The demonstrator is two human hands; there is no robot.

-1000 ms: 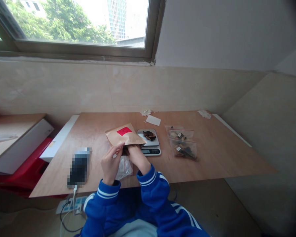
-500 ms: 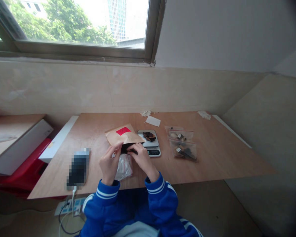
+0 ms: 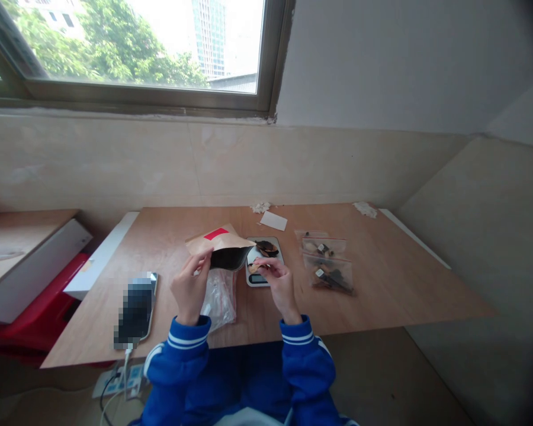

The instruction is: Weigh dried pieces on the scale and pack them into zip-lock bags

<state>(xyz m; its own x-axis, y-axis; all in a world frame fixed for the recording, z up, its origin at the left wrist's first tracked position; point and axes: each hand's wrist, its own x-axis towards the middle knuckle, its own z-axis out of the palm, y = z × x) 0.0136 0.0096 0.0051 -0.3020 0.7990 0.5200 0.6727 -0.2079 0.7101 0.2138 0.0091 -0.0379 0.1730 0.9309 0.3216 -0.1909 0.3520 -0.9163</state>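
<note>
With the left hand (image 3: 190, 290), pinches the upper lip of a brown paper pouch with a red label (image 3: 220, 244), thumb and fingers closed on the edge, and holds its dark mouth open and raised just above the light wooden table (image 3: 382, 278). With the right hand (image 3: 279, 284), grips a small tan flake-like piece (image 3: 254, 267) between thumb and fingertips, the other fingers loosely curled, just outside the pouch mouth and right in front of a small silver digital kitchen scale (image 3: 273, 255). Seems to be at the step of moving loose pieces between pouch and scale; cannot tell which way from here. Shows a few dark pieces (image 3: 266, 247) already lying on the scale's pan. Calls next for a short, light carry and a gentle release, with the pouch kept steady so nothing spills. Leaves a crumpled clear plastic bag (image 3: 220, 299) on the table under the left hand, three filled clear zip bags (image 3: 328, 266) to the right of the scale, a phone (image 3: 135, 307) on a cable to the left, and a white paper slip (image 3: 273, 220) farther back.
</note>
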